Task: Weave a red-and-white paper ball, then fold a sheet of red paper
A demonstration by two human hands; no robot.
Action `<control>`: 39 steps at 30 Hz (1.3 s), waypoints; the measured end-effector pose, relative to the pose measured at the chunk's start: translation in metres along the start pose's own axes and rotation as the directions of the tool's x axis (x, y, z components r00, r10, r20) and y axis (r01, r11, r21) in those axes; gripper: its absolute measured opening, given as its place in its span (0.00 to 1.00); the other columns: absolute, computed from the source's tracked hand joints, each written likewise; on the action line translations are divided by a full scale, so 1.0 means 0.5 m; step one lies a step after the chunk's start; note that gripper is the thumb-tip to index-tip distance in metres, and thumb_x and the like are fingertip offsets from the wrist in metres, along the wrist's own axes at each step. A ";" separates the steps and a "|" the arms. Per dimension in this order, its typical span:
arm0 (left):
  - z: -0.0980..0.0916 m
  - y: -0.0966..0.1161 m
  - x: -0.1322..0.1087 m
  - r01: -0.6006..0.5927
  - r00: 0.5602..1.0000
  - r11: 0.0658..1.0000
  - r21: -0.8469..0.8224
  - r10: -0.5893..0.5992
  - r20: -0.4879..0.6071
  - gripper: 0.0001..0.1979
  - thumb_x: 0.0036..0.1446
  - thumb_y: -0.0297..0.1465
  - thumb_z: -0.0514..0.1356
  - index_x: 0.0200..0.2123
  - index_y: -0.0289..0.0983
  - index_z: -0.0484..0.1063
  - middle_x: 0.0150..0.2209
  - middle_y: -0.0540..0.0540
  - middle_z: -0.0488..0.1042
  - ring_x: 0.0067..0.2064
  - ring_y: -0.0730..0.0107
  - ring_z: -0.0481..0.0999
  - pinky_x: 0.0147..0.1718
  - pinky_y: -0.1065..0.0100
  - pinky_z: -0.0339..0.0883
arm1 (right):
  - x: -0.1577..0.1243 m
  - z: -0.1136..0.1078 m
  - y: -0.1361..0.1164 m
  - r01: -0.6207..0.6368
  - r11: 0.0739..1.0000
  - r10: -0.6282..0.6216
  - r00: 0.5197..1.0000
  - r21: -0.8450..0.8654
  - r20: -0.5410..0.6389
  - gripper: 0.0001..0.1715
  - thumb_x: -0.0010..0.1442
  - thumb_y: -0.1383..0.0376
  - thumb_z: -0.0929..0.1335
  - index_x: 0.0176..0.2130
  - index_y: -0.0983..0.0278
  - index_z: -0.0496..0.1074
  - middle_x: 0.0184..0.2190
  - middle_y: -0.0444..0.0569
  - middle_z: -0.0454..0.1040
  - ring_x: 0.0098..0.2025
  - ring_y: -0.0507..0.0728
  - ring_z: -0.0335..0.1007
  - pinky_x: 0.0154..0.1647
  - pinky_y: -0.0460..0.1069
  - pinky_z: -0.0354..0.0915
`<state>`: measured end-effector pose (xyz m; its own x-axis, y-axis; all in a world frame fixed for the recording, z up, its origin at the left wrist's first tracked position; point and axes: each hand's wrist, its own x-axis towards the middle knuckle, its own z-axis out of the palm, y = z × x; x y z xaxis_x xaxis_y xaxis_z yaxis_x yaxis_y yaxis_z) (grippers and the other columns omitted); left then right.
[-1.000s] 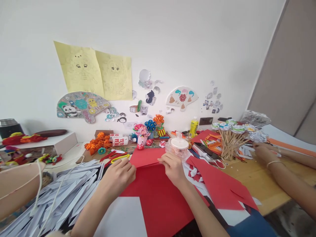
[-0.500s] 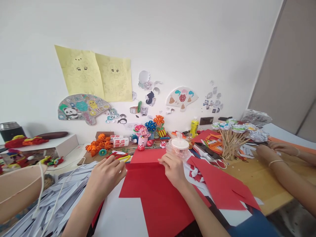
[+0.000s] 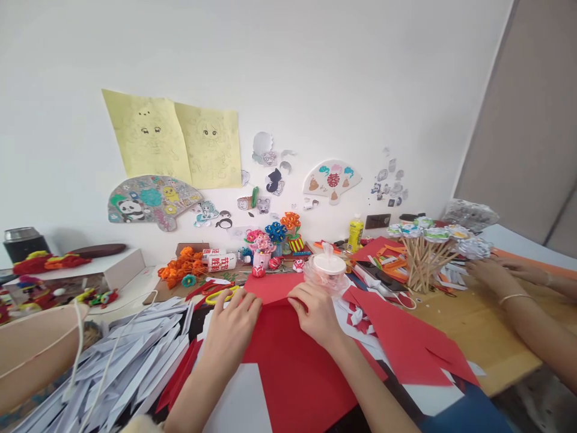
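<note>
A sheet of red paper (image 3: 274, 281) has a raised fold line running across between my hands. My left hand (image 3: 235, 319) presses its fingers on the left part of that fold. On the fold's right part my right hand (image 3: 313, 310) pinches the paper between thumb and fingers. More red paper (image 3: 302, 373) lies below the hands, over a white sheet (image 3: 243, 400). Yellow-handled scissors (image 3: 222, 294) rest just behind my left hand. A clear cup with a white lid (image 3: 329, 264) stands behind my right hand.
Folded white paper strips (image 3: 130, 355) pile at the left. Red sheets (image 3: 406, 337) lie at the right, near a bundle of sticks with paper flowers (image 3: 424, 264). Another person's hands (image 3: 496, 273) are at the far right. Small flower pots (image 3: 261, 258) line the wall.
My left hand has moved right along the fold, closer to my right hand, uncovering more white strips. My right hand stays at nearly the same spot on the paper.
</note>
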<state>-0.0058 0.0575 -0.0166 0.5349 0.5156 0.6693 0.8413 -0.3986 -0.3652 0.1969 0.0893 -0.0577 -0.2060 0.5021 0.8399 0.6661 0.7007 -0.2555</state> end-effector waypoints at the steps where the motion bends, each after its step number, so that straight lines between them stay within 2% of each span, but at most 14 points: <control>1: 0.003 0.003 -0.002 0.001 0.999 1.000 -0.013 -0.001 0.032 0.12 0.58 0.18 0.53 0.33 0.38 0.73 0.34 0.49 0.78 0.41 0.62 0.74 0.48 0.57 0.54 | 0.001 -0.001 -0.003 0.004 1.000 -0.004 1.000 -0.010 -0.001 0.10 0.60 0.73 0.64 0.34 0.63 0.73 0.31 0.49 0.75 0.35 0.57 0.69 0.36 0.50 0.63; 4: 0.007 0.007 -0.006 0.003 0.999 0.999 -0.049 -0.001 0.046 0.15 0.56 0.15 0.52 0.32 0.38 0.73 0.31 0.49 0.77 0.39 0.63 0.74 0.47 0.59 0.55 | 0.005 -0.003 -0.018 0.051 0.994 -0.054 0.998 -0.096 -0.024 0.14 0.60 0.71 0.65 0.45 0.62 0.74 0.38 0.51 0.76 0.41 0.60 0.69 0.42 0.54 0.62; 6: 0.006 0.011 -0.007 -0.011 0.999 0.998 -0.069 0.014 0.044 0.15 0.56 0.15 0.52 0.32 0.38 0.73 0.31 0.49 0.76 0.38 0.63 0.73 0.46 0.60 0.55 | 0.006 0.000 -0.031 0.126 0.979 -0.131 0.991 -0.158 -0.024 0.15 0.61 0.69 0.65 0.48 0.61 0.73 0.40 0.51 0.76 0.41 0.60 0.68 0.43 0.55 0.61; 9: 0.006 0.018 -0.006 -0.031 0.996 0.994 -0.102 0.039 0.074 0.14 0.56 0.16 0.52 0.34 0.38 0.73 0.31 0.48 0.76 0.37 0.63 0.72 0.43 0.61 0.56 | 0.005 0.010 -0.047 0.231 0.960 -0.233 0.972 -0.158 0.003 0.10 0.64 0.69 0.63 0.41 0.63 0.74 0.33 0.50 0.76 0.35 0.57 0.68 0.39 0.53 0.60; 13: 0.005 0.019 -0.005 -0.023 0.994 0.993 -0.113 0.035 0.103 0.12 0.57 0.18 0.53 0.33 0.38 0.72 0.31 0.48 0.75 0.36 0.62 0.72 0.41 0.61 0.56 | 0.001 0.018 -0.052 0.268 0.956 -0.263 0.963 -0.122 0.055 0.14 0.66 0.71 0.61 0.32 0.65 0.72 0.27 0.48 0.74 0.29 0.55 0.64 0.32 0.51 0.58; 19: 0.002 0.003 -0.008 -0.054 0.997 0.992 -0.115 0.061 0.053 0.13 0.58 0.17 0.53 0.34 0.39 0.72 0.32 0.49 0.76 0.38 0.63 0.72 0.42 0.61 0.55 | 0.003 0.018 -0.052 0.242 0.959 -0.228 0.968 -0.151 0.104 0.10 0.62 0.70 0.62 0.31 0.64 0.70 0.27 0.47 0.72 0.29 0.54 0.62 0.30 0.50 0.55; 25: 0.007 0.002 -0.012 -0.123 0.986 0.982 -0.142 0.137 0.091 0.12 0.59 0.18 0.53 0.29 0.38 0.70 0.29 0.50 0.74 0.35 0.65 0.71 0.43 0.62 0.55 | 0.001 0.030 -0.051 0.340 0.911 -0.306 0.937 -0.235 0.170 0.09 0.59 0.70 0.63 0.28 0.63 0.68 0.24 0.45 0.69 0.27 0.54 0.58 0.28 0.50 0.51; 30: 0.010 0.002 -0.014 -0.118 0.990 0.984 -0.135 0.128 0.066 0.14 0.56 0.15 0.54 0.27 0.39 0.69 0.27 0.51 0.74 0.38 0.63 0.72 0.43 0.60 0.54 | 0.002 0.043 -0.042 0.397 0.892 -0.359 0.913 -0.219 0.193 0.08 0.54 0.71 0.65 0.24 0.63 0.66 0.21 0.43 0.65 0.26 0.53 0.55 0.26 0.50 0.47; 34: 0.004 -0.001 -0.012 -0.100 0.994 0.984 -0.147 0.106 0.033 0.17 0.55 0.14 0.52 0.29 0.41 0.72 0.26 0.53 0.75 0.36 0.66 0.71 0.43 0.59 0.53 | 0.004 0.046 -0.039 0.393 0.894 -0.354 0.914 -0.217 0.196 0.08 0.53 0.71 0.65 0.23 0.63 0.64 0.20 0.42 0.63 0.25 0.53 0.54 0.26 0.49 0.46; 39: -0.014 -0.022 -0.008 -0.064 0.996 0.992 -0.106 0.071 0.057 0.20 0.54 0.13 0.50 0.32 0.43 0.74 0.29 0.52 0.79 0.37 0.65 0.72 0.43 0.59 0.54 | 0.004 0.032 -0.024 0.359 0.908 -0.323 0.928 -0.217 0.184 0.09 0.52 0.72 0.64 0.22 0.63 0.63 0.20 0.42 0.63 0.25 0.52 0.54 0.26 0.48 0.47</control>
<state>-0.0181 0.0543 -0.0106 0.5966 0.5288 0.6037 0.7920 -0.5092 -0.3368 0.1768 0.0901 -0.0606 -0.5385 0.3327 0.7741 0.6863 0.7062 0.1739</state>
